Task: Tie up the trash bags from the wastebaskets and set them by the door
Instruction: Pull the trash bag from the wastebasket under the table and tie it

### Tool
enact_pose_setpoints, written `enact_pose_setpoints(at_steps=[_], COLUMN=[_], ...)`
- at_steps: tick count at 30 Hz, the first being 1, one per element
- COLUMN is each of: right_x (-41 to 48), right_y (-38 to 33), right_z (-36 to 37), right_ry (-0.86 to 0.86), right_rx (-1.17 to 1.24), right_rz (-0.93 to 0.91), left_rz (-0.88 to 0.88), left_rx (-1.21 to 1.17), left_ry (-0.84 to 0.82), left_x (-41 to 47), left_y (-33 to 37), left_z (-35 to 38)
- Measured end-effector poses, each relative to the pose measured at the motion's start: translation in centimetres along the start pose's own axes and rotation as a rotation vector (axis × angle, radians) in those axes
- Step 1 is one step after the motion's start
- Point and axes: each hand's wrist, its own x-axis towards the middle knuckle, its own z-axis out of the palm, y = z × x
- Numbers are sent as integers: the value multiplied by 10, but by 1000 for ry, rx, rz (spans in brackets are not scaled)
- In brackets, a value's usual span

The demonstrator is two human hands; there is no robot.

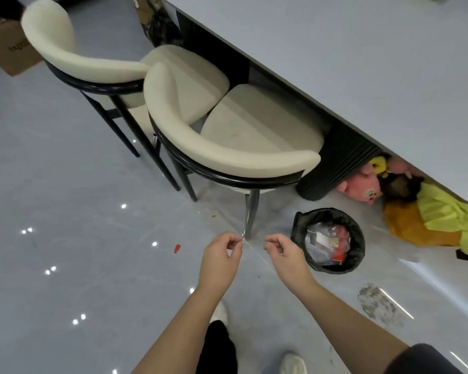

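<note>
Head view: left hand [219, 259] and right hand [286, 255] fingers pinch thin clear plastic strip [250, 248]; black-lined wastebasket [328, 240] just right.

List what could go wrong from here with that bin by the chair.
1. The black bag in the wastebasket is open and full of wrappers; lifting it untied may spill them.
2. The left hand and right hand each pinch a thin clear strip; that may hamper a firm grip on the bag.
3. The chair leg stands close beside the bin and may snag the bag.
</note>
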Motion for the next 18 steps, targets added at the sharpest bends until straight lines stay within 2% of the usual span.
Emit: enact_pose_setpoints(at_steps=[9, 18], right_x=[79, 175], right_y=[156, 291], right_z=[-38, -48], right_ry=[68, 144], right_rx=[-208, -206], right_rz=[66, -68], left_rz=[70, -19], left_rx=[148, 132], left_ry=[-142, -159], left_x=[49, 102], left_y=[-58, -142], left_z=[130, 284])
